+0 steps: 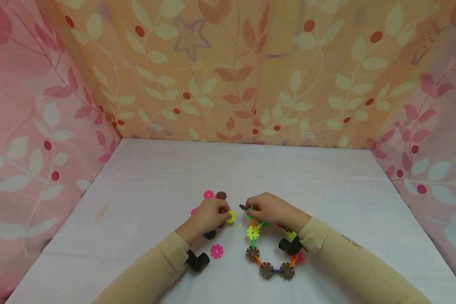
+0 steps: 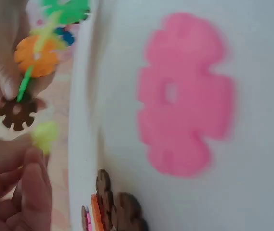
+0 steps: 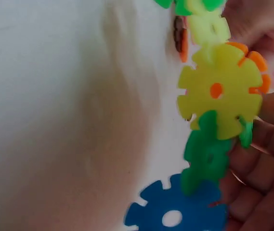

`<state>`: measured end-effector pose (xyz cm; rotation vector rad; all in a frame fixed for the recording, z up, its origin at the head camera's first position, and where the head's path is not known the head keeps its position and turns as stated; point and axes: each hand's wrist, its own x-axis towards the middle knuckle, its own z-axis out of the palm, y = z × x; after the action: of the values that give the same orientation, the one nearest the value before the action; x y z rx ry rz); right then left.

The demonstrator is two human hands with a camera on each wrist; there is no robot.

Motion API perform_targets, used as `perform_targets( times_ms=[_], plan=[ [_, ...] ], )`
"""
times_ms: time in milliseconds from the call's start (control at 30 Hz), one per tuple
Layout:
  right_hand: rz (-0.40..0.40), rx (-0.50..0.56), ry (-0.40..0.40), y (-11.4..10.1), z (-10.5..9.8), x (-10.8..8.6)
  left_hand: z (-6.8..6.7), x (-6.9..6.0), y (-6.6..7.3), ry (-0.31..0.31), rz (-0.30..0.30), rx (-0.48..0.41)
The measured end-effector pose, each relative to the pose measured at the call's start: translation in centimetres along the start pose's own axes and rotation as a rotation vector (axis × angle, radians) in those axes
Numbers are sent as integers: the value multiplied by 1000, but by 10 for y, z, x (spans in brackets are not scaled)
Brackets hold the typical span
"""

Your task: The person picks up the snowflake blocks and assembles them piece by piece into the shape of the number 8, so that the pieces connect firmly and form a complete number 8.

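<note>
Disc chain (image 1: 252,253) curves in a loop on the near part of the bench (image 1: 167,169), partly hidden by the right arm; its far end is raised in the right hand. Possible trouble, nearest first: left wrist mount (image 1: 198,260) hangs just beside the loose near pink disc (image 1: 217,251), could knock it away. Right wrist mount (image 1: 290,245) shows over the loop in the head view, could snag a link and pop a joint. Further up, end brown disc (image 1: 242,207) and yellow disc (image 1: 232,217) are near but apart; pushed together with slots out of line, they may skid or twist, and too much force could work a raised joint loose.

Left grip (image 1: 209,215): thumb and fingers pinched on the yellow disc, small contact, so it may pivot. Right grip (image 1: 271,207): clamped on the chain's raised end by the end brown disc; exact fingertip placement partly hidden. Far pink disc (image 1: 208,194) and far brown disc (image 1: 221,195) lie past the left hand, easy to bump.
</note>
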<state>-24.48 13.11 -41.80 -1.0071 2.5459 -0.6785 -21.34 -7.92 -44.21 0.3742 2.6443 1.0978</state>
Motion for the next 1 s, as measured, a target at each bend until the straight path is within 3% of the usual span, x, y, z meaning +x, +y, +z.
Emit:
perform_targets(
  times_ms=[167, 233, 300, 467, 733, 1000],
  plan=[
    [-84, -104, 33, -4, 0, 2, -2, 10, -3, 16, -214, -483],
    [-106, -128, 44, -6, 0, 2, -2, 12, -4, 16, -251, -596],
    [-113, -140, 53, -8, -1, 2, -2, 13, -3, 18, -261, -653],
    [-127, -135, 77, -10, -1, 1, -5, 11, 2, 33, -271, -713],
    [-132, -157, 81, -9, 2, 2, -1, 15, -1, 39, -302, -813],
    [-136, -183, 79, -12, 4, 1, -1, 16, 1, 55, -310, -731]
  ],
)
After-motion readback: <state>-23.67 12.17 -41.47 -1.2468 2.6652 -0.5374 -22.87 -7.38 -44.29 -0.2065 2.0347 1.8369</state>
